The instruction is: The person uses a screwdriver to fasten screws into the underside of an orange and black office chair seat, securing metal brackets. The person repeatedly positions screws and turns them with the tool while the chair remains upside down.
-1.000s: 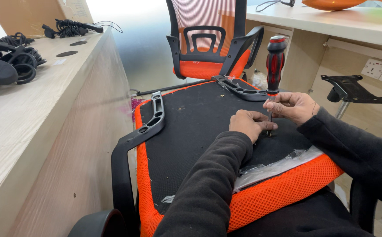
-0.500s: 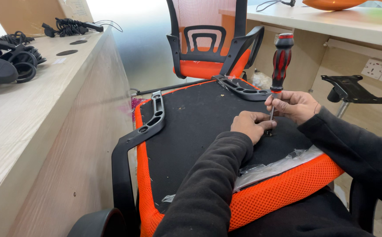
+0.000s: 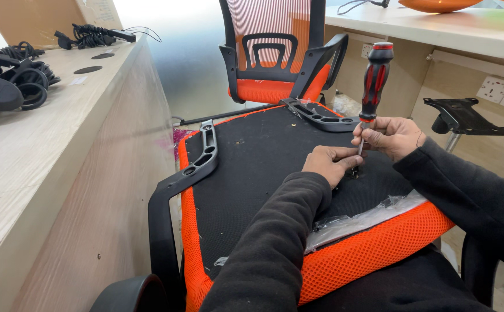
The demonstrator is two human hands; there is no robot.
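On upturned seat, right hand is gripping screwdriver shaft upright; left hand is pinching at its tip, two o'clock from centre. Fastening step seems underway; steady downward turning likely needed.

An orange mesh edge and black fabric underside are shown on the upturned chair seat. A red-and-black striped handle is seen on the screwdriver. Black sleeves are worn.

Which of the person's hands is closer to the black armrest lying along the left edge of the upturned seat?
Left. The left hand rests mid-seat, apart from the armrest; the right hand is farther away.
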